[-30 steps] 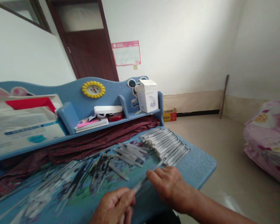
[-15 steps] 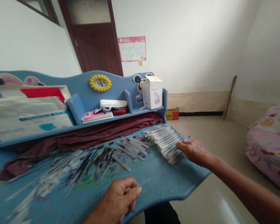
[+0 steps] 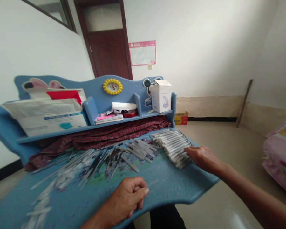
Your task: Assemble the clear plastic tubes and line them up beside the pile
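Note:
A stack of clear pens with dark ends lies side by side at the right of the blue table. My right hand is at the stack's right edge, its thumb and fingers pinched on a pen that is mostly hidden. Close to the table's front edge, my left hand rests with curled fingers and the thumb laid over them; nothing shows in it. Beyond it lie loose clear pen barrels, a single barrel, dark thin pen parts and small whitish pieces.
A blue shelf runs along the table's back, holding a white box, a mask box, notebooks and a red round case. Checked cloth lies bunched beneath it. A pink-covered thing stands at right.
The view has turned slightly left, so everything sits further right. My right hand stays at the stack's edge, and the pen end that stuck out past it shows less. My left hand keeps its curl.

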